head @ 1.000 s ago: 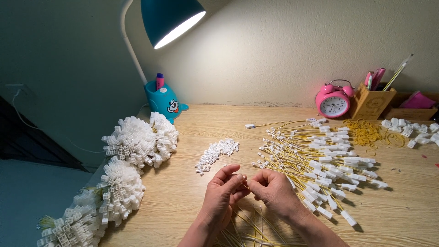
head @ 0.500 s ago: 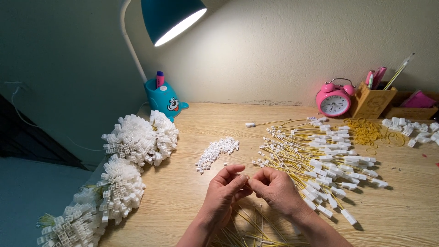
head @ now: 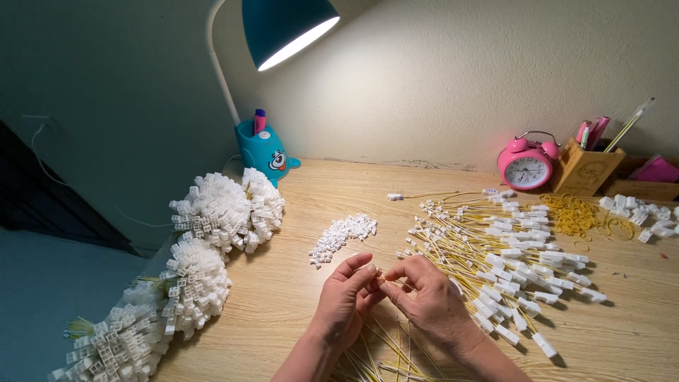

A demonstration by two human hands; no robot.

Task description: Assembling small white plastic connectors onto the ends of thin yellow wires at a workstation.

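Observation:
My left hand [head: 344,301] and my right hand [head: 426,299] meet fingertip to fingertip low over the wooden desk [head: 297,311]. Between the pinched fingers is a thin yellow strip [head: 382,281]; whether a small white piece is there too is hidden by the fingers. More loose yellow strips [head: 385,354] lie under my wrists. A small heap of white plastic pieces [head: 342,236] sits just beyond my left hand. To the right spreads a pile of yellow strips with white ends [head: 498,263].
Round white bundles of finished strips [head: 225,210] run down the desk's left edge. At the back stand a teal desk lamp [head: 286,27], a teal pen cup [head: 262,151], a pink alarm clock [head: 526,163] and a wooden pen holder [head: 586,168]. Yellow rubber bands [head: 571,214] lie at the right.
My hands have stayed in the same spot, with only small finger movements on the strip. Nothing else on the desk has moved.

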